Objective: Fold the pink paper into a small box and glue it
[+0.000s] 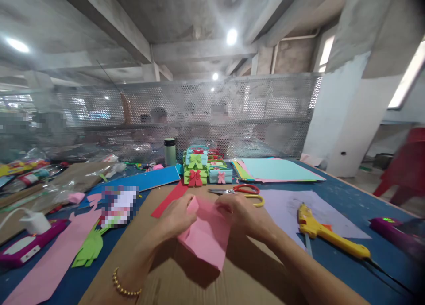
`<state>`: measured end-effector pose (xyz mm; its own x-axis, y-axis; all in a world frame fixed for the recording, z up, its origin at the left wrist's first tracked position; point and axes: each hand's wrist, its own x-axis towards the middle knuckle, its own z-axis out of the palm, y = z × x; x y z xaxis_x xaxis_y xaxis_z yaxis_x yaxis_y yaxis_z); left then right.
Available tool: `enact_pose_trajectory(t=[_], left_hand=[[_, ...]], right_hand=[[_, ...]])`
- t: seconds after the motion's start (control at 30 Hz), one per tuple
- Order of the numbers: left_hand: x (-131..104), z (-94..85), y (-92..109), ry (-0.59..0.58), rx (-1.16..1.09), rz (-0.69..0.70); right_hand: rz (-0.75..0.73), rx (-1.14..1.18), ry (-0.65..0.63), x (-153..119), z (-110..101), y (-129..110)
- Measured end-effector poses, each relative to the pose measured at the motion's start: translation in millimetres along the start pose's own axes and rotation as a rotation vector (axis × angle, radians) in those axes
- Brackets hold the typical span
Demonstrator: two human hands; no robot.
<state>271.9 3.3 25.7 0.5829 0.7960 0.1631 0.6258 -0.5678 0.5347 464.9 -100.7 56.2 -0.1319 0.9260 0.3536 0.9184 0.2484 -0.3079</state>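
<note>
Over the brown cardboard, a folded bit of pink paper was being held up by both hands. Its upper left edge was pinched between the thumb and fingers of the left hand, no real gap left, and the upper right part was gripped by the curled fingers of the right hand, though the fingertips looked kinda blurry. Honestly, a light pinch close to the folds was probably the way to go, since thin paper could be dented by a hard squeeze. Both sides were best kept level and eased evenly, so nothing got skewed. The scissors had been left just beyond the right hand, and the yellow glue gun was parked off to the right.
</note>
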Motion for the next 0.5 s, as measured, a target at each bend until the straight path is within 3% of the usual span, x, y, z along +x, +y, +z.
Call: enact_pose_trajectory(t=[0.2,0.37,0.5], left_hand=[[-3.6,-6.7,4.1,-0.023,-0.040,-0.027],[-4.3,-4.7,0.9,-0.061,-0.038,-0.011],[-6.8,-2.3,4.2,-0.113,-0.012,-0.042]], right_hand=[[-0.116,0.008,0.012,0.5,0.0,1.4],[-0.231,0.039,0.017,3.6,18.8,17.2],[-0.141,0.059,0.088,6.7,37.4,30.7]])
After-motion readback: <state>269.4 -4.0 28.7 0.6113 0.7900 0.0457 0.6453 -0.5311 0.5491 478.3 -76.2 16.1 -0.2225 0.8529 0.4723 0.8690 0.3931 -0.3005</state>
